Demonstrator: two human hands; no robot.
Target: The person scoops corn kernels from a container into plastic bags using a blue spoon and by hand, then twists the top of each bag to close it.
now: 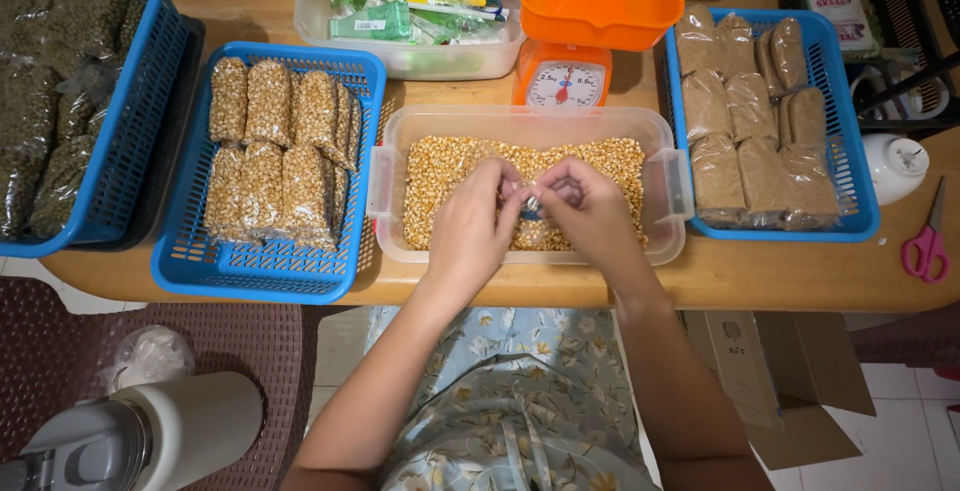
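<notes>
**Pinching a small clear bag over the corn tub**

Gripping with narrowed fingers, left hand (pixel 470 223) and right hand (pixel 590 209) hold a small clear bag (pixel 533 197) above the clear tub (pixel 672 191) of yellow kernels. Blue baskets flank it: corn packets (pixel 280 151) left, brown packets (pixel 750 121) right.

Blue basket (pixel 190 261) left of centre held clear packs of pale kernels; a second blue basket (pixel 850 216) on the right held packs of brown grain. Orange kitchen scale (pixel 565 79) stood behind, a clear tub (pixel 310 11) of green packets beside it. Pink scissors (pixel 926 246) lay at the table's right edge.
</notes>
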